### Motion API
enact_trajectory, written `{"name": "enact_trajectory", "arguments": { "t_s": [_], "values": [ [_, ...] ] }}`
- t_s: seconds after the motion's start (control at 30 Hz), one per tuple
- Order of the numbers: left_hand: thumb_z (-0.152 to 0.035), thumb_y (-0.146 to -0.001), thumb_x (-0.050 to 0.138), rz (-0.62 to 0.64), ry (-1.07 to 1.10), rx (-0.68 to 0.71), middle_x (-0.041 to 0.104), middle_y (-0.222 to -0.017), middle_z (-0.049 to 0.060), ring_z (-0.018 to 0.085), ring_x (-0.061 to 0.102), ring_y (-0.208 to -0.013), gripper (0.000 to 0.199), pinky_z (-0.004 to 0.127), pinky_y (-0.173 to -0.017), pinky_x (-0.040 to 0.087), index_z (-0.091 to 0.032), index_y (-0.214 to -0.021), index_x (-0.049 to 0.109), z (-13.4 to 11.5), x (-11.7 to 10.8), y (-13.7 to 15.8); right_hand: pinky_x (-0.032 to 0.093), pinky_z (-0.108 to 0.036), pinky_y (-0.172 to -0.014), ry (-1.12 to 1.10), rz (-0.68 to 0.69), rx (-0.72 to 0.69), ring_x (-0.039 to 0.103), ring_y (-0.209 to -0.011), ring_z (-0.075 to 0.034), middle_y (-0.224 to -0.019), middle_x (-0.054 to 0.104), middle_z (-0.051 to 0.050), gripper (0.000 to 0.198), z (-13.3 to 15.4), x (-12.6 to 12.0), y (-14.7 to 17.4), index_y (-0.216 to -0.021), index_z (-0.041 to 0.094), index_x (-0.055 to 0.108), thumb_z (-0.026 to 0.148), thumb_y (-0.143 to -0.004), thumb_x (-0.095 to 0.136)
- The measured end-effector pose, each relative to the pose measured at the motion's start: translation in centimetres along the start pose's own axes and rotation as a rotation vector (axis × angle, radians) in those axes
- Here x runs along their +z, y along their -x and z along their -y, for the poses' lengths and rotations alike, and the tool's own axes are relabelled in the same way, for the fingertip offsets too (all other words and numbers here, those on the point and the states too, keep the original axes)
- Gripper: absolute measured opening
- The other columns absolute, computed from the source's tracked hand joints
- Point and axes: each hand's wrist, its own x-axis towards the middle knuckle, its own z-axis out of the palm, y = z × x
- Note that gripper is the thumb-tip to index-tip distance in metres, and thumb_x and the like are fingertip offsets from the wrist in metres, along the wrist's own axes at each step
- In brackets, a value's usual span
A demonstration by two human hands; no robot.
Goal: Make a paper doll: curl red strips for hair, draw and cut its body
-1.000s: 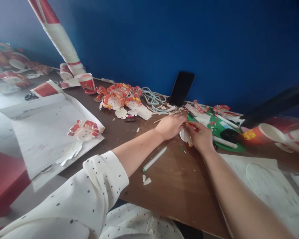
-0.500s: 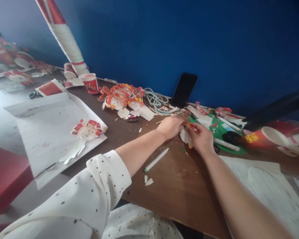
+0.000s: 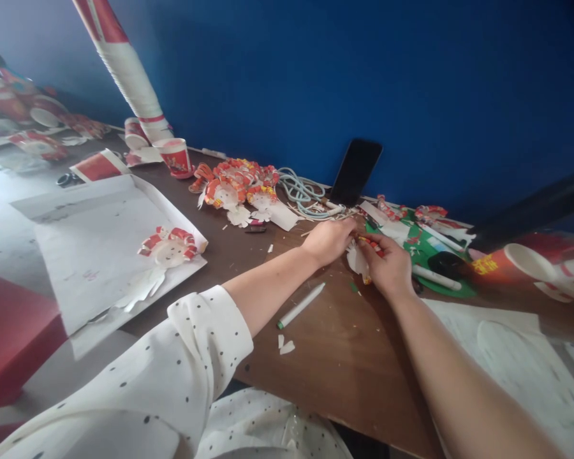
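Over the brown table, my right hand (image 3: 390, 264) pinches a small cut paper-cup craft (image 3: 357, 262), white with red and yellow curled strips. My left hand (image 3: 331, 241) is closed at the upper edge of the same piece, its fingertips meeting those of my right hand and partly hidden. Below my left forearm lies a white marker (image 3: 300, 306) with a green end. Small white paper scraps (image 3: 286, 346) are just below the marker.
Similar red-and-white crafts (image 3: 239, 185) are piled at the back beside a pale blue cable (image 3: 300, 191). A phone (image 3: 356, 171) leans on the blue wall. Paper cups (image 3: 175, 157) stand at left, an orange cup (image 3: 511, 262) at right. White paper (image 3: 95, 236) lies left.
Both hands stay on the craft, with only slight finger movement. The view has shifted very slightly.
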Motion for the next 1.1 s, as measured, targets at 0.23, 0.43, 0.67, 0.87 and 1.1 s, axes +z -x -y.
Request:
{"name": "enact_trajectory", "arguments": {
  "t_s": [0.23,0.43,0.67,0.87,1.1],
  "values": [
    [-0.021,-0.091,0.049,0.036,0.096,0.088,0.073,-0.099,0.006,0.021,0.066,-0.095,0.022,0.029,-0.083,0.049,-0.017,-0.095,0.071,0.0,-0.2,0.0,0.052,-0.036,-0.077,-0.046,-0.024,0.05,0.068,-0.082,-0.024,-0.09,0.075,-0.008,0.038,-0.7,0.0,-0.1,-0.097,0.018,0.075,0.048,-0.076,0.063],
    [-0.021,-0.088,0.054,-0.017,0.167,0.055,0.074,-0.098,0.005,0.02,0.066,-0.096,0.02,0.029,-0.086,0.049,-0.018,-0.095,0.072,0.1,0.1,-0.1,0.053,-0.036,-0.076,-0.051,-0.038,0.066,0.068,-0.08,-0.024,-0.088,0.075,-0.007,0.039,-0.8,0.0,-0.2,-0.097,0.018,0.074,0.049,-0.076,0.063],
    [-0.023,-0.086,0.057,-0.017,0.277,-0.06,0.074,-0.096,0.005,0.02,0.067,-0.09,0.022,0.03,-0.084,0.051,-0.019,-0.1,0.073,0.2,0.0,-0.1,0.053,-0.035,-0.073,-0.076,-0.042,0.033,0.067,-0.078,-0.023,-0.088,0.075,-0.008,0.038,0.1,-0.1,0.0,-0.096,0.018,0.074,0.048,-0.075,0.063],
    [-0.03,-0.087,0.057,0.043,0.194,-0.129,0.075,-0.091,0.006,0.022,0.068,-0.089,0.022,0.032,-0.082,0.052,-0.02,-0.095,0.075,0.1,-0.6,-0.2,0.053,-0.035,-0.07,-0.042,-0.027,0.005,0.067,-0.076,-0.022,-0.088,0.075,-0.007,0.037,0.2,-0.3,0.1,-0.097,0.019,0.073,0.048,-0.077,0.063],
    [-0.033,-0.088,0.054,0.064,0.043,-0.057,0.073,-0.09,0.007,0.023,0.068,-0.087,0.022,0.032,-0.078,0.051,-0.019,-0.092,0.071,-0.3,-0.6,-0.1,0.052,-0.036,-0.077,-0.004,0.01,-0.025,0.067,-0.082,-0.023,-0.091,0.074,-0.009,0.035,-0.4,-0.1,0.0,-0.097,0.018,0.073,0.045,-0.078,0.061]
  ]
}}
